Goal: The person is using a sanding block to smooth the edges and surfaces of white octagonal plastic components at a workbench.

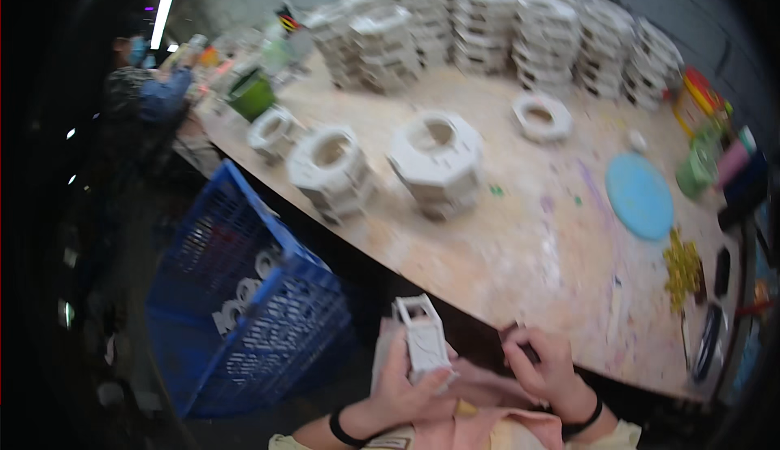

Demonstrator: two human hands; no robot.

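Observation:
My left hand (400, 387) is closed round a small white frame-like piece (425, 343), which stands tilted upward with an open window at its upper end. To its right, my right hand (554, 375) is curled near the table's front edge, thumb and fingers round a small dark object (530, 352); blur hides what kind it is. The two hands are apart. A pink cloth or apron (487, 430) covers my lap below them. Beyond the hands, white octagonal ring pieces (436, 162) stand stacked on the table (504, 259).
A blue plastic basket (268, 352) holding several white pieces stands at the left. Tall stacks of white rings (479, 28) line the back. At right are a light blue disc (639, 196), a green bottle (699, 170) and a gold ornament (681, 270). Another person (142, 93) sits far left.

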